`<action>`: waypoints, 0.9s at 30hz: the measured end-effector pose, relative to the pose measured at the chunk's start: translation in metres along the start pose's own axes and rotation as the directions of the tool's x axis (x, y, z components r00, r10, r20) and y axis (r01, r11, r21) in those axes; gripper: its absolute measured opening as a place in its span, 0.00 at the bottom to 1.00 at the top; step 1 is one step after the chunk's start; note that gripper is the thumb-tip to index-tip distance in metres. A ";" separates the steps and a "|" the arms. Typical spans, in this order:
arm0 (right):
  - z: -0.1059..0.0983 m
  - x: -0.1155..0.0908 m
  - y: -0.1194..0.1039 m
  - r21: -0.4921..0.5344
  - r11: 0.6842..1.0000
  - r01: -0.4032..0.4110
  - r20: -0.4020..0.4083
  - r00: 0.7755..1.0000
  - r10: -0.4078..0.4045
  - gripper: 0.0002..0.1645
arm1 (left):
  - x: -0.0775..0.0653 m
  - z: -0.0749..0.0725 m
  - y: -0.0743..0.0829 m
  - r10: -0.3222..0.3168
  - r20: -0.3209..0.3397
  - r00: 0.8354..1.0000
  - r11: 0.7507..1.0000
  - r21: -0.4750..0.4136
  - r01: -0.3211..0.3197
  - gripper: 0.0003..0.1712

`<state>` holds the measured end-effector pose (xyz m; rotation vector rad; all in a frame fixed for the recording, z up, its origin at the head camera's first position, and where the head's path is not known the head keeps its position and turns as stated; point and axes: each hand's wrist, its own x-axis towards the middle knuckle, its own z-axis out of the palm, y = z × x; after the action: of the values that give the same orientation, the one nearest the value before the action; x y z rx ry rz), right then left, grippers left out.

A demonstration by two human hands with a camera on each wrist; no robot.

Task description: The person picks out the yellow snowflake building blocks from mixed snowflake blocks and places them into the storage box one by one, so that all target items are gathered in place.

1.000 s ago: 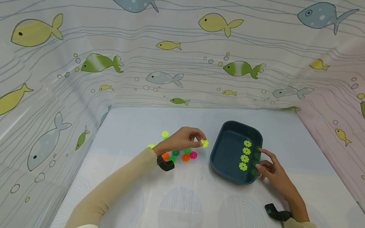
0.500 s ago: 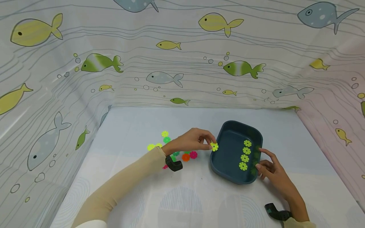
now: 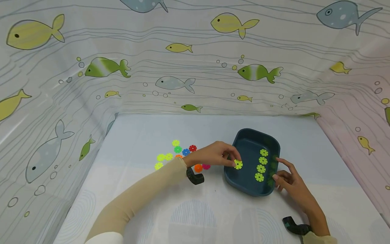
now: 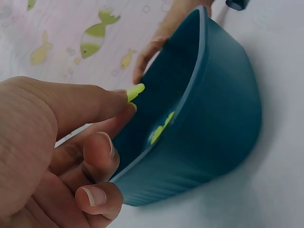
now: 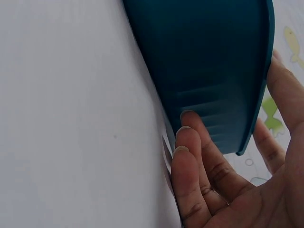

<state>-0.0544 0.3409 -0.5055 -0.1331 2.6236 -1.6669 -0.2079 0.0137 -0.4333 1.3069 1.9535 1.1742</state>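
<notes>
My left hand (image 3: 220, 153) pinches a yellow flower-shaped disc (image 3: 238, 164) between thumb and forefinger. It hovers over the left side of a dark blue plastic tub (image 3: 243, 188). In the left wrist view the same disc (image 4: 135, 91) is seen edge-on above the tub's rim (image 4: 202, 57). Several matching yellow discs (image 3: 261, 168) lie in a row inside the tub, near its right wall. My right hand (image 3: 290, 179) holds the tub's right side. In the right wrist view thumb and forefinger are at the rim, while the other fingers are bent against the outer wall (image 5: 213, 61).
Left of the tub lies a loose group of flower discs: yellow (image 3: 160, 157), green (image 3: 178, 149), blue (image 3: 186, 152), red (image 3: 192, 148), orange (image 3: 198, 168) and pink (image 3: 206, 166). My left forearm partly covers them. A fish-patterned curtain (image 3: 213, 98) stands behind the white tabletop (image 3: 146, 128).
The left hand has carried the yellow disc rightwards, from beside the tub to over its left side. More of the discs behind the forearm now show. The right hand and tub stay put.
</notes>
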 end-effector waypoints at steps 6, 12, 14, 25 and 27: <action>0.000 0.000 0.000 -0.003 1.000 0.000 -0.002 1.000 0.000 0.41 | 0.012 0.002 0.003 0.014 0.077 0.997 1.000 0.021 -0.016 0.12; 0.000 0.001 0.000 0.004 1.000 0.001 -0.002 1.000 -0.001 0.41 | 0.024 0.005 0.007 0.010 0.137 0.991 1.000 -0.023 -0.007 0.12; 0.000 0.001 0.000 0.006 1.000 0.003 -0.003 1.000 -0.003 0.41 | 0.029 0.006 0.008 0.010 0.157 0.988 0.999 -0.039 -0.003 0.12; 0.000 0.001 0.002 0.004 1.000 -0.004 -0.004 1.000 0.004 0.41 | 0.050 0.018 0.006 0.007 0.260 0.966 0.997 -0.075 0.013 0.12; 0.000 0.001 0.002 0.005 1.000 -0.004 -0.003 1.000 0.004 0.41 | 0.054 0.020 0.005 0.004 0.277 0.961 0.997 -0.069 0.016 0.12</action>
<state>-0.0554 0.3418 -0.5074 -0.1249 2.6198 -1.6744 -0.2112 0.0711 -0.4361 1.3479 1.6981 0.9875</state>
